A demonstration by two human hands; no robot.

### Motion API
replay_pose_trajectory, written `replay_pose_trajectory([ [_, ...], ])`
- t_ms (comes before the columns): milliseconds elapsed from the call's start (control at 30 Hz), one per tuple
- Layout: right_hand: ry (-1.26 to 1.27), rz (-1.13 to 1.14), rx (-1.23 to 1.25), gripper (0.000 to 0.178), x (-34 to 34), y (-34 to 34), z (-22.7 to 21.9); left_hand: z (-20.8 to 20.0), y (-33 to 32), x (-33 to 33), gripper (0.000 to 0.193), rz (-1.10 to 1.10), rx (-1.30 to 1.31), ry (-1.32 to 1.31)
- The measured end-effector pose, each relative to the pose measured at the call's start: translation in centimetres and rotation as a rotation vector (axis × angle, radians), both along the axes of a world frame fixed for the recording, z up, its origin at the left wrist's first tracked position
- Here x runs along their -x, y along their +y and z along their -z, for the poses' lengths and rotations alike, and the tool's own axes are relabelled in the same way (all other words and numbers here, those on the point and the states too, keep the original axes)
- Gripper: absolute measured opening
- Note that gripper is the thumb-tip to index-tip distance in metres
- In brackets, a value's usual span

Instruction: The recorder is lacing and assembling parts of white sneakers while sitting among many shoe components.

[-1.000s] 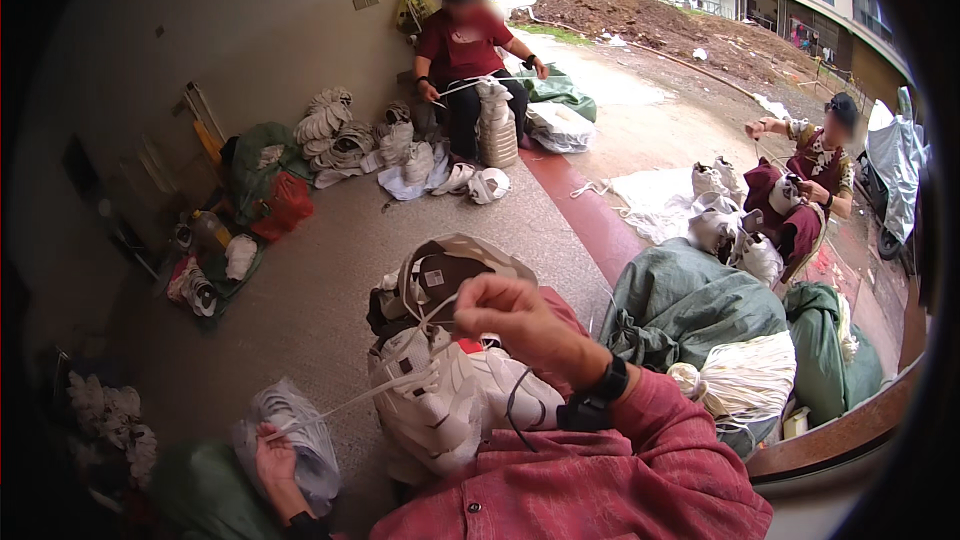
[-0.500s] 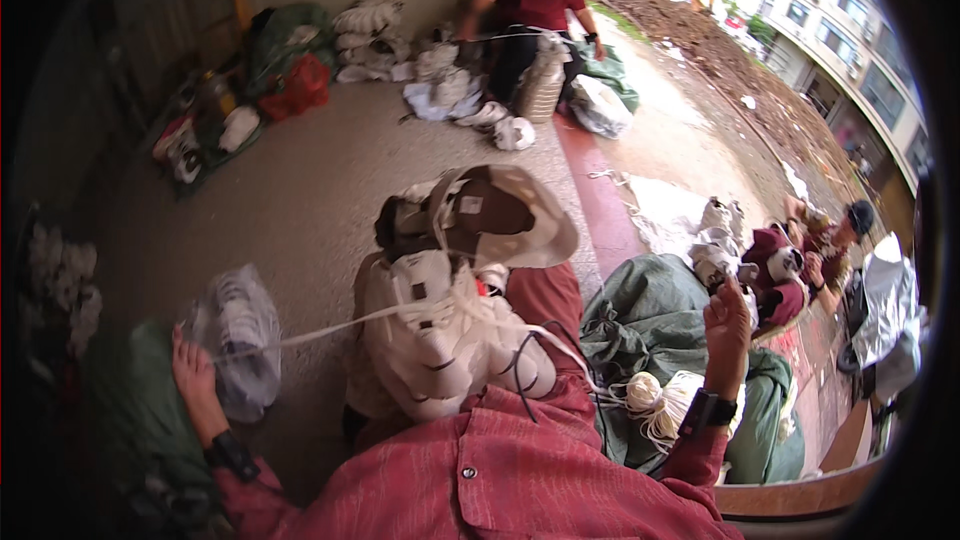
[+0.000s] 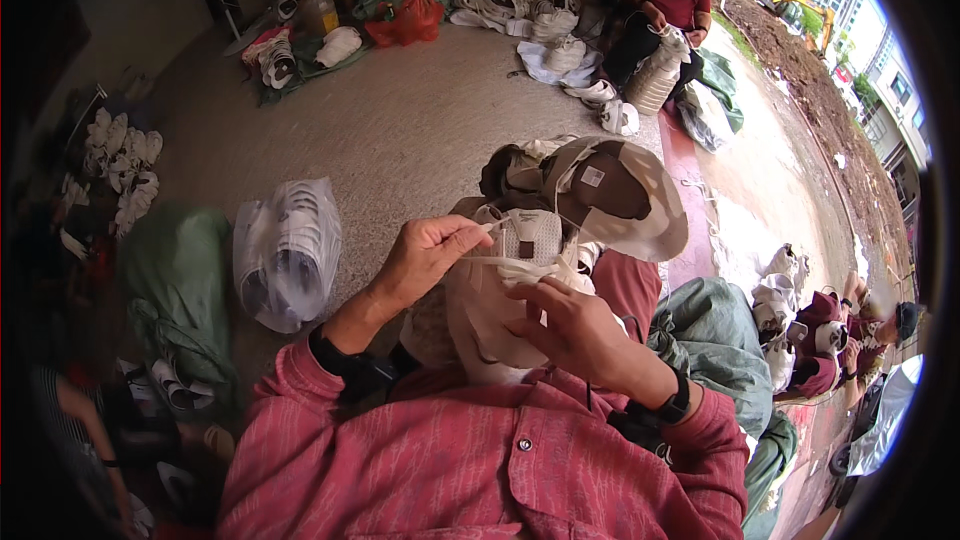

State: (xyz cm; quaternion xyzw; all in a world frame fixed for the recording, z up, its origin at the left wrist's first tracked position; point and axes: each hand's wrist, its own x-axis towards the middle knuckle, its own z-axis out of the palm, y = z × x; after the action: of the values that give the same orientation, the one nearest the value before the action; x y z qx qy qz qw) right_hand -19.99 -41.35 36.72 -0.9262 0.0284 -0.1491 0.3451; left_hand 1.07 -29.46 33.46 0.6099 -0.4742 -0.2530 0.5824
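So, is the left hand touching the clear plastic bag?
Apart: the head view shows grey floor between the left hand and the clear plastic bag.

The speckled grey-brown floor (image 3: 390, 130) carries a clear plastic bag (image 3: 287, 260) packed with white shoe parts (image 3: 301, 227), a bulging dark-green fabric sack (image 3: 178, 275) to its left, a spread white cloth (image 3: 533, 60) under pale shoes (image 3: 566, 53), and a rounded white shoe (image 3: 619, 119) near that cloth.

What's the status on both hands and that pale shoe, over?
Left hand pinching white lace. Right hand at pale shoe, grip unclear. Brown-lined, pale-rimmed piece just beyond the shoe, toward the right.
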Motion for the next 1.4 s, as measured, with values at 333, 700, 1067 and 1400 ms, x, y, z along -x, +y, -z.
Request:
replay_pose_trajectory([
  [333, -0.021, -0.233, 0.344, 0.013, -1.7, 0.0, 2.3, 1.0, 1.0, -0.1, 0.021, 0.039, -0.07, 0.067],
  [700, 0.016, -0.214, 0.332, 0.016, -1.9, 0.0, 1.9, 2.0, 0.4, -0.8, 0.021, 0.231, -0.156, 0.16],
  [1067, 0.06, -0.213, 0.377, 0.016, -1.9, -0.1, 2.3, -1.6, -1.7, 1.1, 0.019, -0.052, -0.312, -0.638],
  [1400, -0.013, -0.249, 0.405, 0.019, -1.9, -0.1, 2.5, -1.6, -2.9, 0.7, 0.021, 0.039, -0.309, -0.716],
])
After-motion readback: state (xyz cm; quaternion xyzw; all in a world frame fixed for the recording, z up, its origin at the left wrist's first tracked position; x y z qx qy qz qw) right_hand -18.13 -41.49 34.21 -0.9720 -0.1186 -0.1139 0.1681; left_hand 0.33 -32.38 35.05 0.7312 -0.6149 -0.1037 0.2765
